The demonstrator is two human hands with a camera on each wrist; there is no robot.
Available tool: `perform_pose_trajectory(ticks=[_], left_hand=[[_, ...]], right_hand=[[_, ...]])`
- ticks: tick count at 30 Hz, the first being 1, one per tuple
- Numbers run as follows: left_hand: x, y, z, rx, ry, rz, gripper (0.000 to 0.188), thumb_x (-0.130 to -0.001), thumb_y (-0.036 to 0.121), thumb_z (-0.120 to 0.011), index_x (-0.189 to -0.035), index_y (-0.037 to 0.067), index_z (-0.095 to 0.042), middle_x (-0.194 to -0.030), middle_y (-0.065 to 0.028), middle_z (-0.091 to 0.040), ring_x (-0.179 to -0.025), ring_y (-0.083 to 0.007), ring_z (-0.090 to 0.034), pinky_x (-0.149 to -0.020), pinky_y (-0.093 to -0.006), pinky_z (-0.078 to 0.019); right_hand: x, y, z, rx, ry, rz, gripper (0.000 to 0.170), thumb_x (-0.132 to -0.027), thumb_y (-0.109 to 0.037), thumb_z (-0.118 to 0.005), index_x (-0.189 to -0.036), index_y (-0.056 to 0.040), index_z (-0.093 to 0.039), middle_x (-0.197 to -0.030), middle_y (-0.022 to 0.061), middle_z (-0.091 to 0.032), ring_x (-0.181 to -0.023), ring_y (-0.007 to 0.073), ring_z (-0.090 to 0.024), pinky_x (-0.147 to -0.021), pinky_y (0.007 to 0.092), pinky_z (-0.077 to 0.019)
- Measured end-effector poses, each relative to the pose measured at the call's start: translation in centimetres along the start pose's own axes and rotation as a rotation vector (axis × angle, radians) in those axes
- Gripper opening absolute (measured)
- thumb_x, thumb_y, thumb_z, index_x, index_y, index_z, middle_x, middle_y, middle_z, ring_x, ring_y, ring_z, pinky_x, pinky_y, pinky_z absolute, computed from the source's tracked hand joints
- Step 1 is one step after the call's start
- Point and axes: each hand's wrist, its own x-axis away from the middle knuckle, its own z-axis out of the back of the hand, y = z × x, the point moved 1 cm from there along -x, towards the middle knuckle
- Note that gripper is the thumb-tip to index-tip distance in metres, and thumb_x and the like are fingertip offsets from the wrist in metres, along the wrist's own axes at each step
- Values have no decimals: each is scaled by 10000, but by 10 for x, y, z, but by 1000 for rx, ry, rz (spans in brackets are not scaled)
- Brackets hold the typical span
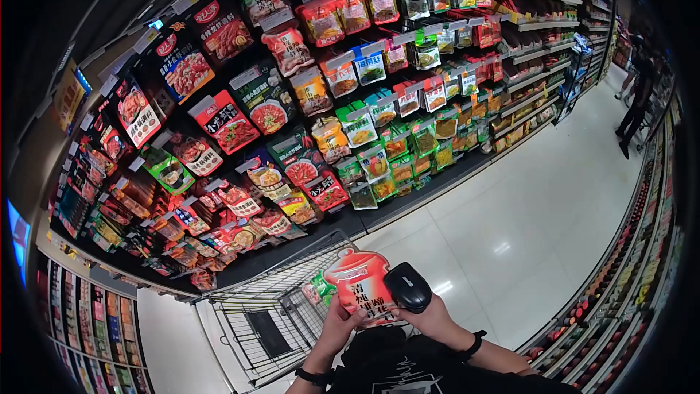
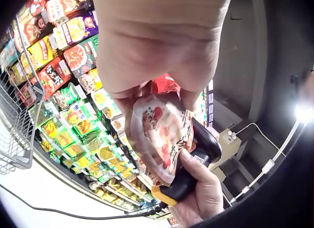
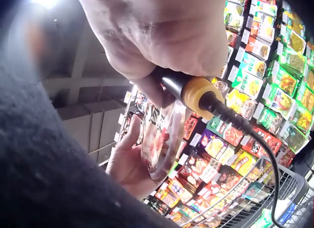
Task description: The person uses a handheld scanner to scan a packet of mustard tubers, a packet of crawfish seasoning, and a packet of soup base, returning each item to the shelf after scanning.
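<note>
In the head view a red and white seasoning packet [image 1: 357,281], shaped like a lidded pot with large black characters, is gripped at its lower left by my left hand [image 1: 340,327]. My right hand [image 1: 432,318] holds a black barcode scanner [image 1: 408,288], whose head overlaps the packet's right side. The left wrist view shows the packet's other face [image 2: 159,132], with pictures of food, and the right thumb lying along the scanner [image 2: 184,184]. From the scanner's yellow-ringed handle end [image 3: 197,95] a black cable [image 3: 272,164] hangs down in the right wrist view.
A wire shopping cart [image 1: 255,317] stands just left of and below my hands, with a green and white packet [image 1: 319,288] in it. Shelves of hanging packets [image 1: 306,95] run along the front. Tiled floor [image 1: 503,226] stretches right, where a person [image 1: 639,98] stands far off.
</note>
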Motion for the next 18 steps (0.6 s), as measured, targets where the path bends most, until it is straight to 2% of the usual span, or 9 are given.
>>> perform_pose_trajectory(ticks=[2,6,8,11,12,15,16,18], left_hand=[[-10,-2,2,-20,49,-42,564,-1019,57,-752,-1481,23,-431,-1379,-115,-670,-1261,-200,-659,-1081,-386,-549],[-29,1,12,36,91,-118,516,-1020,45,-748,-1446,17,-459,-1353,-127,-675,-1218,-188,-675,-1054,-368,-562],[-40,8,20,104,161,-148,499,-1016,39,-751,-1431,16,-476,-1338,-122,-680,-1215,-189,-677,-1052,-366,-563],[-60,5,48,178,305,-229,476,-1004,28,-759,-1409,17,-509,-1294,-113,-698,-1174,-187,-691,-1028,-358,-568],[-64,5,57,194,354,-255,478,-1002,27,-760,-1409,17,-510,-1288,-112,-701,-1162,-186,-695,-1021,-355,-570],[-67,4,87,215,477,-270,494,-996,36,-766,-1419,20,-512,-1279,-103,-702,-1133,-176,-695,-1002,-348,-565],[-64,4,96,225,506,-265,493,-992,52,-774,-1412,24,-518,-1296,-103,-693,-1151,-179,-684,-1020,-356,-552],[-57,7,113,246,547,-265,490,-987,82,-789,-1400,39,-530,-1273,-89,-694,-1128,-168,-676,-1006,-354,-548]], right_hand=[[-9,2,0,-9,-18,-25,483,-895,-175,-915,-1279,8,-686,-1095,102,-805,-996,120,-740,-876,312,-610],[-36,10,-6,-48,-62,3,529,-902,-160,-910,-1335,10,-657,-1140,101,-800,-1050,123,-732,-931,313,-598],[-51,7,-6,21,-56,62,543,-919,-140,-892,-1374,8,-635,-1182,105,-799,-1092,128,-732,-957,316,-592],[-76,-7,-7,-78,-65,54,546,-957,-89,-843,-1436,-3,-596,-1261,114,-788,-1146,151,-735,-969,326,-591],[-83,-15,-7,-88,-94,35,535,-986,-47,-794,-1471,-10,-572,-1352,116,-756,-1161,160,-745,-940,315,-604],[-104,-53,-14,-86,-84,-164,564,-997,-44,-777,-1505,6,-539,-1406,136,-722,-1111,167,-766,-890,283,-614],[-113,-58,-15,-39,-114,-199,583,-1009,-15,-736,-1538,24,-495,-1434,169,-697,-1045,184,-785,-827,266,-620],[-127,-62,-27,-130,-93,-195,597,-1016,2,-704,-1561,27,-461,-1426,181,-697,-1005,200,-788,-808,274,-621]])
